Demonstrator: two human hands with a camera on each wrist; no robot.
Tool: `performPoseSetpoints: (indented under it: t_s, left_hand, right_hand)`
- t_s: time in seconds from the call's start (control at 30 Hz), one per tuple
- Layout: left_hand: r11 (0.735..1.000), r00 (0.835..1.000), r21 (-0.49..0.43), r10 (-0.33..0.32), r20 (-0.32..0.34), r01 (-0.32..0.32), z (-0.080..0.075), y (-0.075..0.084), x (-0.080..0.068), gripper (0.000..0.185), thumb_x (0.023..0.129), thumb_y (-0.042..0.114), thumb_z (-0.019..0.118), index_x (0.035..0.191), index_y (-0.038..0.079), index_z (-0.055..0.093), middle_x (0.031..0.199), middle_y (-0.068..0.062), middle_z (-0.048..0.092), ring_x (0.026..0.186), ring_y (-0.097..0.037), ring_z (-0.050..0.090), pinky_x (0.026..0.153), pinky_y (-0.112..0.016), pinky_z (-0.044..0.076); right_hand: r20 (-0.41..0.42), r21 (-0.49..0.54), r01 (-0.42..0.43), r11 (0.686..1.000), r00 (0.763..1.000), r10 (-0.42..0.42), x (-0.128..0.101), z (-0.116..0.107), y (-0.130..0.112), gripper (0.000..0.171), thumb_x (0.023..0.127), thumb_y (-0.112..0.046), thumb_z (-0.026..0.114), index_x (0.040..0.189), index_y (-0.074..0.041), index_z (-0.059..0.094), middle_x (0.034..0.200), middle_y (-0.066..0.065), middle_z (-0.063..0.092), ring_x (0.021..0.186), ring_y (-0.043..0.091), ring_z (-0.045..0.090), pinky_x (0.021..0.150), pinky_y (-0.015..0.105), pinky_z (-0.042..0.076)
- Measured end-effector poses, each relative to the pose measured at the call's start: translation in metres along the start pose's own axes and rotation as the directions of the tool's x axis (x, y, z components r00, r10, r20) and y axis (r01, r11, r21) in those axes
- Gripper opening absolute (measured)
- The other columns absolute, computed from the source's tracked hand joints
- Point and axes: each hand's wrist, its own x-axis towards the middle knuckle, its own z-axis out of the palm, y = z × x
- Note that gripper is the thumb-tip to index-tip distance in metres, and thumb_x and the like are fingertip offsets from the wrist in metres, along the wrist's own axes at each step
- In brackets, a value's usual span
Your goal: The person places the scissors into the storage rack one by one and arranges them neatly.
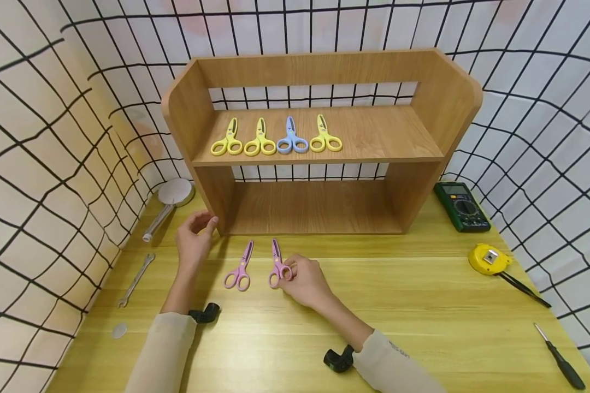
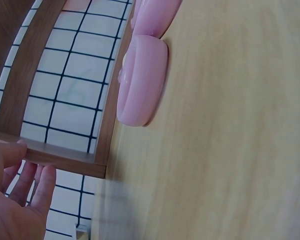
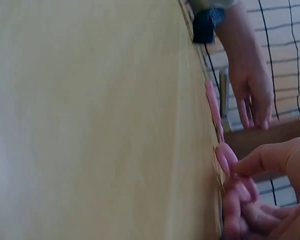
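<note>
scissors (image 1: 237,268), tools on wooden table (image 1: 423,305)

Shelf (image 1: 319,158): three yellow scissors (image 1: 260,138), one blue scissors (image 1: 291,136). In front of shelf: two pink scissors (image 1: 240,267). Left of shelf: one wrench (image 1: 135,279).

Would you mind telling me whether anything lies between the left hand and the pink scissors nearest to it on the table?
Nothing visible does. The left hand hovers by the shelf's lower left corner, and only bare table separates it from the left pink scissors. The right hand is at the other pink scissors, off to the side.
</note>
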Motion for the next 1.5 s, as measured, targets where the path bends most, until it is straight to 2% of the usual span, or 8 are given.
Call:
performPoseSetpoints:
  t_s: [0.13,0.33,0.5,0.67,0.87,1.03,1.3,1.5]
  left_hand:
    - [1.0,1.0,0.003,0.001,-0.004,-0.001,0.0,-0.001,0.0,0.03,0.095,0.027,0.077,0.119,0.009,0.072,0.112,-0.01,0.076,0.098,-0.005,0.068,0.087,-0.018,0.05]
    - [1.0,1.0,-0.002,-0.007,-0.005,0.007,-0.002,0.0,-0.001,0.028,0.095,0.025,0.077,0.118,0.009,0.072,0.111,-0.01,0.076,0.097,-0.004,0.067,0.087,-0.018,0.05]
    - [1.0,1.0,0.012,-0.011,-0.01,0.011,-0.004,0.001,-0.001,0.029,0.095,0.027,0.076,0.118,0.009,0.072,0.112,-0.01,0.076,0.098,-0.004,0.067,0.088,-0.017,0.05]
    - [1.0,1.0,0.014,-0.005,-0.013,0.005,-0.005,0.002,0.0,0.029,0.096,0.025,0.076,0.119,0.008,0.072,0.113,-0.012,0.076,0.1,-0.008,0.068,0.087,-0.016,0.049]
    - [1.0,1.0,0.009,-0.01,-0.009,0.01,-0.005,0.002,0.001,0.031,0.096,0.026,0.076,0.12,0.007,0.072,0.115,-0.013,0.076,0.103,-0.012,0.069,0.089,-0.018,0.049]
    - [1.0,1.0,0.007,-0.005,-0.007,0.005,-0.006,0.001,0.001,0.032,0.096,0.026,0.076,0.12,0.006,0.072,0.115,-0.013,0.076,0.104,-0.016,0.069,0.094,-0.028,0.051]
    - [1.0,1.0,-0.003,0.005,-0.006,-0.005,-0.003,-0.002,0.002,0.031,0.095,0.025,0.076,0.119,0.006,0.072,0.114,-0.013,0.076,0.103,-0.018,0.07,0.093,-0.028,0.052]
    - [1.0,1.0,-0.013,0.011,-0.001,-0.011,0.0,-0.002,0.001,0.031,0.095,0.025,0.077,0.119,0.006,0.072,0.113,-0.013,0.077,0.105,-0.022,0.071,0.091,-0.023,0.051]
  right_hand:
    - [0.037,0.132,0.01,0.991,0.999,-0.015,-0.002,-0.017,0.003,0.036,0.087,-0.008,0.077,0.121,0.001,0.068,0.074,0.001,0.073,0.06,0.007,0.059,0.051,0.021,0.043]
    - [0.052,0.215,0.027,0.976,0.998,-0.039,-0.02,-0.057,-0.014,0.035,0.091,-0.009,0.076,0.125,-0.004,0.069,0.087,0.01,0.077,0.074,0.017,0.068,0.061,0.025,0.053]
    - [0.035,0.22,0.096,0.971,0.994,-0.107,-0.037,-0.105,-0.043,0.038,0.091,-0.01,0.079,0.128,-0.008,0.068,0.092,0.008,0.077,0.081,0.019,0.069,0.068,0.026,0.055]
    - [-0.086,0.154,0.213,0.965,0.976,-0.202,-0.04,-0.158,-0.072,0.039,0.091,-0.01,0.079,0.128,-0.011,0.069,0.097,0.005,0.078,0.083,0.02,0.069,0.075,0.027,0.058]
    - [-0.239,0.012,0.21,0.978,0.95,-0.201,-0.016,-0.22,-0.098,0.041,0.093,-0.019,0.079,0.132,-0.013,0.068,0.105,0.009,0.077,0.085,0.015,0.067,0.073,0.018,0.056]
    - [-0.287,-0.069,0.171,0.983,0.94,-0.184,0.019,-0.252,-0.1,0.041,0.096,-0.025,0.076,0.134,-0.015,0.067,0.108,0.009,0.076,0.089,0.016,0.064,0.07,0.02,0.05]
    - [-0.265,-0.075,0.047,0.996,0.962,-0.065,0.069,-0.277,-0.093,0.046,0.096,-0.026,0.074,0.137,-0.008,0.064,0.098,0.004,0.072,0.085,0.012,0.059,0.065,0.02,0.049]
    - [-0.237,-0.139,-0.004,0.99,0.971,-0.029,0.082,-0.282,-0.088,0.051,0.097,-0.032,0.071,0.137,-0.003,0.063,0.113,0.013,0.069,0.093,0.015,0.058,0.068,0.02,0.048]
